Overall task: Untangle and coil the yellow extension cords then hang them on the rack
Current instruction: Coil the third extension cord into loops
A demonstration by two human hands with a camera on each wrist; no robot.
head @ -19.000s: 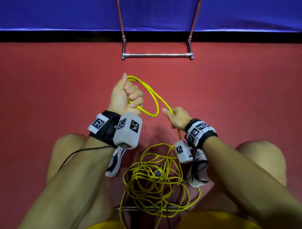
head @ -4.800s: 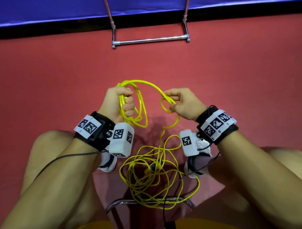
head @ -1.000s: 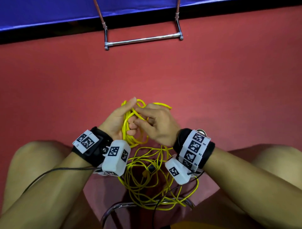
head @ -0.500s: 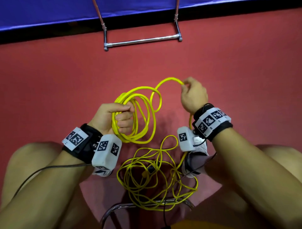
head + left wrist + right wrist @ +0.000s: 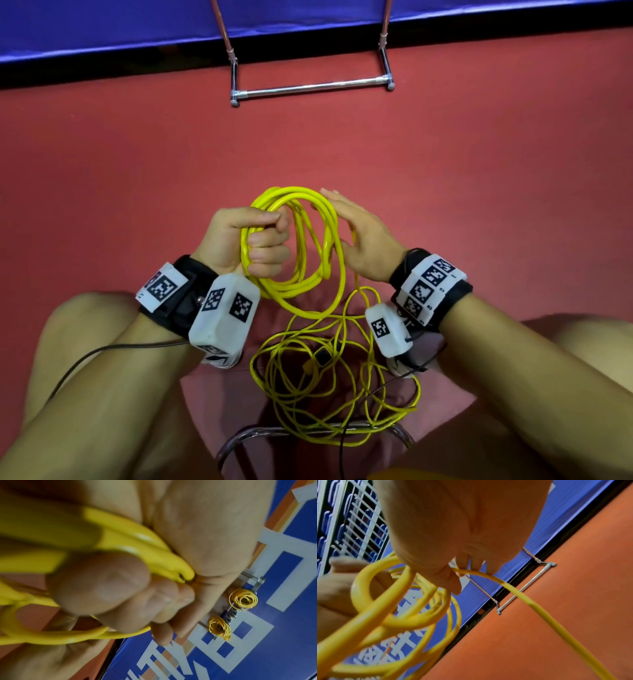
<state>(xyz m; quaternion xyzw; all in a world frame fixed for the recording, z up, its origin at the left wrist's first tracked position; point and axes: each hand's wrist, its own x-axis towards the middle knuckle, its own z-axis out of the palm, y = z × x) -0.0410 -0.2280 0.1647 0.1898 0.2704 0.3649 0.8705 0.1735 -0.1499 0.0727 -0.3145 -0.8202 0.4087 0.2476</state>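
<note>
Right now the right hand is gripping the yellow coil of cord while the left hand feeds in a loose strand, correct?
The hands are swapped. In the head view the left hand grips the yellow coil, and the right hand, fingers straight, feeds in the loose strand.

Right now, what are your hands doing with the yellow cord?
Left hand grips coil. Right hand open, flat against loops. Tangle still on floor.

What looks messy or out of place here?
A loose yellow tangle lies on the red floor between the person's feet, still knotted, while the left hand grips a neat coil. Nothing looks damaged.
</note>
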